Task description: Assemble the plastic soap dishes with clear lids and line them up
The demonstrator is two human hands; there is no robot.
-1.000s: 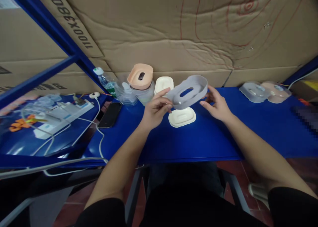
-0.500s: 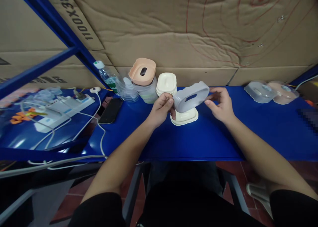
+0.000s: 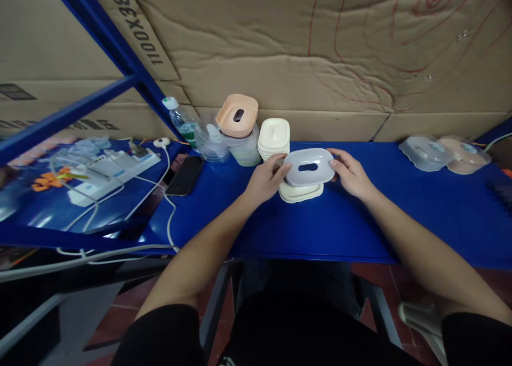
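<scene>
A pale grey plastic piece with an oval slot (image 3: pixel 308 176) is held between both hands, its slotted face toward me. My left hand (image 3: pixel 264 180) grips its left end, thumb on the near face. My right hand (image 3: pixel 352 174) pinches its right end. Beneath it, partly covered, a cream lid-like piece (image 3: pixel 300 195) lies on the blue table (image 3: pixel 304 230). Just behind my left hand stands a stack of cream pieces (image 3: pixel 274 134). Left of that stack, an orange slotted piece (image 3: pixel 242 115) sits on top of translucent containers (image 3: pixel 243 150).
At the back left are a water bottle (image 3: pixel 184 127), clear cups (image 3: pixel 214 144) and a black phone (image 3: pixel 185 176). Further left lies a white power strip (image 3: pixel 116 174) with cables. Grey (image 3: pixel 426 151) and pinkish (image 3: pixel 464 155) translucent pieces lie at the back right. Cardboard (image 3: pixel 280 62) rises behind.
The grey slotted piece has turned from tilted to level, facing me. My right hand has closed on its right end, where before it was at its edge with fingers apart. The view has shifted slightly.
</scene>
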